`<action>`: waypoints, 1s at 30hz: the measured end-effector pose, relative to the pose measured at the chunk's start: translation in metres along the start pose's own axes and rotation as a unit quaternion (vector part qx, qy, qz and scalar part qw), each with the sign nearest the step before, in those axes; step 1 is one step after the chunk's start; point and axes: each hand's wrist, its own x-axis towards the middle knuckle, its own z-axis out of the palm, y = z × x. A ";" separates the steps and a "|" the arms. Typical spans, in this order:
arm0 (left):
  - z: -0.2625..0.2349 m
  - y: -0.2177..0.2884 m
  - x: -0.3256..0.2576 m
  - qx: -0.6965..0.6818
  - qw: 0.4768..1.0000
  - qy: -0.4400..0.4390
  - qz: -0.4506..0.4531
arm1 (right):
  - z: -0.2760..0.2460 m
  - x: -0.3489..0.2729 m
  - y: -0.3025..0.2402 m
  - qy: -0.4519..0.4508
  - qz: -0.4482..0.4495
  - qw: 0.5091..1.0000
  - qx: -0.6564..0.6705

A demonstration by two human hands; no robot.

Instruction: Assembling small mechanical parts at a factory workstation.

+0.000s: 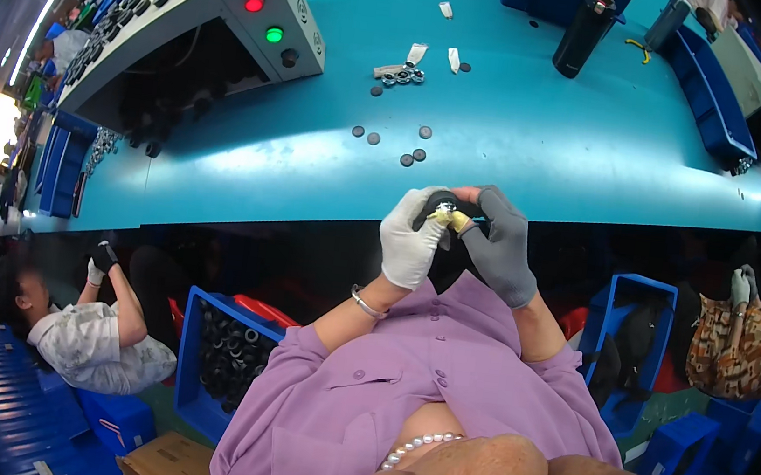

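Note:
In front of my chest, at the table's near edge, my two gloved hands meet around a small black round part [439, 199] with a shiny metal piece [447, 207] at its middle. My left hand [410, 246], in a white glove, is closed on its left side. My right hand [503, 251], in a grey glove, closes on it from the right, with a bare fingertip near its top edge. Yellow coverings show on the thumb tips beside the metal piece. The fingers hide much of the part. Beyond my hands, several dark discs [407, 160] lie scattered on the blue-green table [286, 161].
Shiny metal parts [405, 75] and white packets [416, 53] lie farther back. A machine with red and green lights [306, 27] stands left, a black bottle [584, 34] far right. A blue bin [192, 376] of black rings is by my left side. Co-workers [97, 337] sit at both sides.

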 end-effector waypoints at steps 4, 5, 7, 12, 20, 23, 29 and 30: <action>0.000 -0.007 0.003 0.168 0.975 0.008 0.144 | 0.011 -0.009 0.003 0.054 0.028 0.998 0.020; 0.001 -0.007 0.002 0.134 0.987 0.013 0.082 | 0.014 -0.011 0.004 0.078 0.032 0.996 0.027; -0.001 -0.008 0.001 0.117 0.993 0.009 0.030 | 0.016 -0.016 0.005 0.092 -0.009 0.995 -0.032; -0.009 -0.013 0.002 0.096 0.994 0.000 -0.043 | 0.022 -0.026 0.012 0.109 -0.079 0.984 -0.119; -0.010 -0.013 0.004 -0.085 0.983 -0.062 -0.152 | 0.003 -0.027 0.003 0.038 0.130 0.974 0.183; -0.006 -0.019 0.002 -0.136 0.975 -0.057 -0.165 | -0.006 -0.025 0.001 0.006 0.218 0.934 0.282; 0.007 -0.017 -0.005 -0.115 0.962 -0.034 -0.244 | -0.019 -0.042 0.004 -0.021 0.107 0.992 0.067; 0.009 -0.017 -0.006 -0.110 0.963 -0.039 -0.243 | -0.022 -0.043 0.002 -0.017 0.111 0.991 0.066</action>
